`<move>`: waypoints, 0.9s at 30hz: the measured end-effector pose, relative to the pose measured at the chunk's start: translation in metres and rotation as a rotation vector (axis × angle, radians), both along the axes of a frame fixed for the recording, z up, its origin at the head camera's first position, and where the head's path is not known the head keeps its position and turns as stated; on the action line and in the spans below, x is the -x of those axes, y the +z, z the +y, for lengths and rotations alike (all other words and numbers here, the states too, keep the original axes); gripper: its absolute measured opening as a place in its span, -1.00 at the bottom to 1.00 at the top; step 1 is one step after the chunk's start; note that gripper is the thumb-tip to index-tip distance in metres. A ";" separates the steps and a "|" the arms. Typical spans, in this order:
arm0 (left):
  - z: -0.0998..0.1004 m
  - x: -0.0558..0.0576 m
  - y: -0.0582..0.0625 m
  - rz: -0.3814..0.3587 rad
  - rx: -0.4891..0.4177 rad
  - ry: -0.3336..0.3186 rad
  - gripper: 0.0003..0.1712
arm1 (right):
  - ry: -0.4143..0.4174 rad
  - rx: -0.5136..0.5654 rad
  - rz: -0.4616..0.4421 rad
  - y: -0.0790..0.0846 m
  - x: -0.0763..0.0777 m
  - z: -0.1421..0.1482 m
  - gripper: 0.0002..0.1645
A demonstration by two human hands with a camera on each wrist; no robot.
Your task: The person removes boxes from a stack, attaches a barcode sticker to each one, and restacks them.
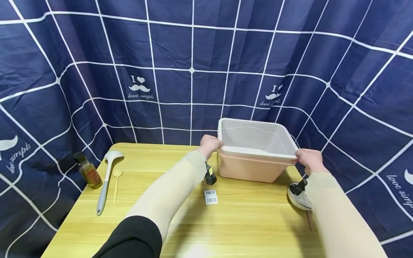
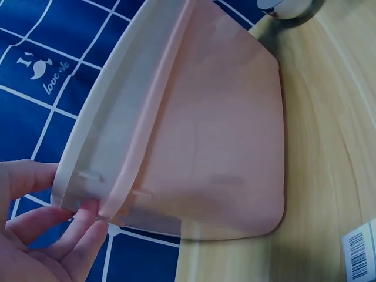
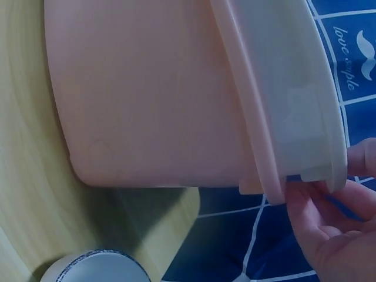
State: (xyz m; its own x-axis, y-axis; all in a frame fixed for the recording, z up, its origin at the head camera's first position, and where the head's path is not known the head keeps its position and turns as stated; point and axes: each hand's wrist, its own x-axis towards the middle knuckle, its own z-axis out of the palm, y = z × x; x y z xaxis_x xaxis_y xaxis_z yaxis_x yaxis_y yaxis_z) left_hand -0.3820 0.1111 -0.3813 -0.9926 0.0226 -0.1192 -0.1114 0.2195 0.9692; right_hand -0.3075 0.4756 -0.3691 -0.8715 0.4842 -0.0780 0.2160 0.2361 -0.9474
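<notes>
A white plastic tub (image 1: 250, 133) sits nested inside a pink tub (image 1: 248, 167), with its upper part standing above the pink rim. My left hand (image 1: 210, 144) pinches the left end of the white rim, and its fingers curl under the lip beside the pink rim (image 2: 155, 108). At the opposite end, my right hand (image 1: 311, 160) grips the white rim, thumb on the outside and fingers beneath. The pink tub's base rests on the wooden table (image 1: 251, 222) near the back edge. In the right wrist view the white wall (image 3: 294, 94) shows above the pink one.
Far left stand a dark-capped bottle (image 1: 90, 175), a ladle with a grey handle (image 1: 102, 197) and a pale yellow spoon (image 1: 116, 186). A barcode label (image 1: 210, 197) lies mid-table. A white bowl (image 1: 300, 200) sits below the right wrist. Blue curtain (image 1: 206, 86) hangs behind.
</notes>
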 end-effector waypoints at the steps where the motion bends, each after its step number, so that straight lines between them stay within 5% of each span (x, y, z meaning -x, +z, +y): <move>1: 0.000 0.001 0.001 -0.003 -0.006 0.001 -0.74 | 0.000 0.010 0.014 0.001 0.000 -0.001 -0.69; 8: 0.001 0.002 0.005 -0.043 -0.230 0.002 -0.68 | 0.022 0.190 0.129 0.011 -0.002 -0.005 -0.66; 13: 0.004 0.000 0.017 -0.019 -0.314 0.039 -0.62 | -0.009 0.182 0.119 0.026 -0.005 -0.007 -0.65; 19: -0.002 -0.005 0.049 0.057 -0.349 0.015 -0.61 | -0.070 0.241 0.158 0.054 -0.007 -0.012 -0.67; 27: -0.035 -0.013 0.098 0.182 -0.423 -0.033 -0.58 | -0.054 0.361 0.413 0.121 -0.014 -0.043 -0.75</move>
